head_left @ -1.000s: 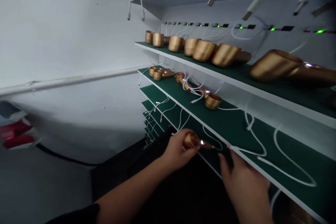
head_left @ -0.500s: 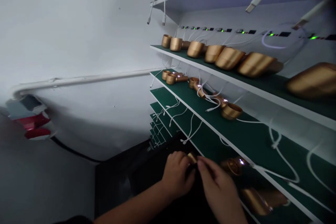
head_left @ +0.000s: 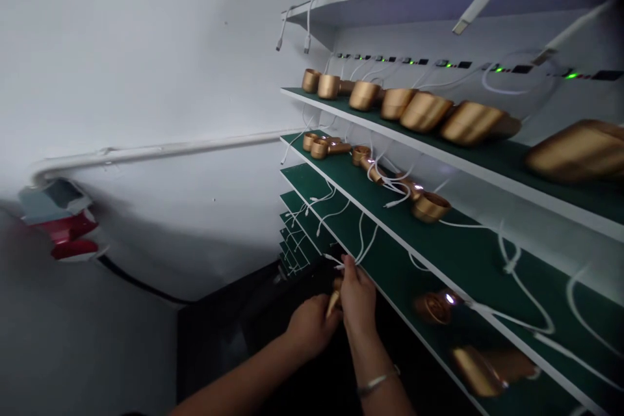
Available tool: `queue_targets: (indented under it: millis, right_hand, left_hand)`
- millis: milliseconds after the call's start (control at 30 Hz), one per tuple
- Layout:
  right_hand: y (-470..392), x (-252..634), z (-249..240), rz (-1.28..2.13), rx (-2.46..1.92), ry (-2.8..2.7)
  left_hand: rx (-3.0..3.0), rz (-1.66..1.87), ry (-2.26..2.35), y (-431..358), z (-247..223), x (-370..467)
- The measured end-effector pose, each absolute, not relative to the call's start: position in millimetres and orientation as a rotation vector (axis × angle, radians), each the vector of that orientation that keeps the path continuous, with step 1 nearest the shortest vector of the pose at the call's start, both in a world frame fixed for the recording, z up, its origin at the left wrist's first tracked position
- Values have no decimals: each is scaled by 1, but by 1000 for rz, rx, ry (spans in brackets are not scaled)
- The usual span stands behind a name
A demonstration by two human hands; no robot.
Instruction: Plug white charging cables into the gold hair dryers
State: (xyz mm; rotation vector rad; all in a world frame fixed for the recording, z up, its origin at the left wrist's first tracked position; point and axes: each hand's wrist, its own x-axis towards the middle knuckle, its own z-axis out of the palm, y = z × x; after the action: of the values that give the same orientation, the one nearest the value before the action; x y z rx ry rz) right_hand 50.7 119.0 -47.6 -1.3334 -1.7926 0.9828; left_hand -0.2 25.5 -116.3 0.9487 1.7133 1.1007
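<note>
My left hand (head_left: 309, 325) is closed around a gold-coloured device (head_left: 333, 302), of which only a small part shows between my hands. Close beside it, my right hand (head_left: 358, 296) pinches a white charging cable (head_left: 365, 250) near its plug end, at the edge of a green shelf. Another cable end lies right by the fingertips, and I cannot tell whether both are held. On the shelf above stand similar gold-coloured devices, with cup-shaped heads and short handles, such as this one (head_left: 431, 207); some have small lights lit.
A higher shelf (head_left: 380, 120) carries a row of the same devices, below ports with green lights. White plugs (head_left: 472, 12) hang close at the upper right. On the left wall are a pipe (head_left: 195, 145) and a red socket (head_left: 73, 237) with a black cable.
My right hand has moved left and up from the device to the hanging cables and taken hold of one. My left hand, with the device, has shifted slightly left and down.
</note>
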Motion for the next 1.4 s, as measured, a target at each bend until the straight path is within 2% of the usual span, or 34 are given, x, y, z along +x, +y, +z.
queue_targets:
  millis: [133,200,333,400,433,567,633,733,1033,1233,1400]
  right_hand:
    - [108,70,-27,1263,-1496,-1638]
    - [106,80,-14,1269,-1543,-1608]
    - [106,95,15,622,-1399,-1883]
    - [105,101,27,514,-1341,-1941]
    - [105,103,31,649,-1373,-1926]
    - [99,108,38,1678,-1395,-1436]
    - [96,107,38,1902,-1290,-1200]
    - [93,106,39,1984,-1242,-1055]
    - [94,99,33,1810,-1184,-996]
    - [98,102,28,1509,-1344,-1357]
    - [100,105,28,1465,-1360,-1417]
  left_hand:
    - [575,1246,1374,7,-111,-13]
    - [456,1313,1212,0,-101,-20]
    - [392,1453,1002,-5,-77,-32]
    - [428,1522,948,-5,-68,-34]
    - [453,1549,927,-5,-65,-34]
    - [460,1598,841,0,-55,-29]
    - [269,1586,682,4,-47,-25]
    - [-55,1572,400,11,-29,-24]
    - [-251,1628,421,42,5,-22]
    - [-243,1686,536,51,8,-12]
    - [-272,1730,566,56,12,-6]
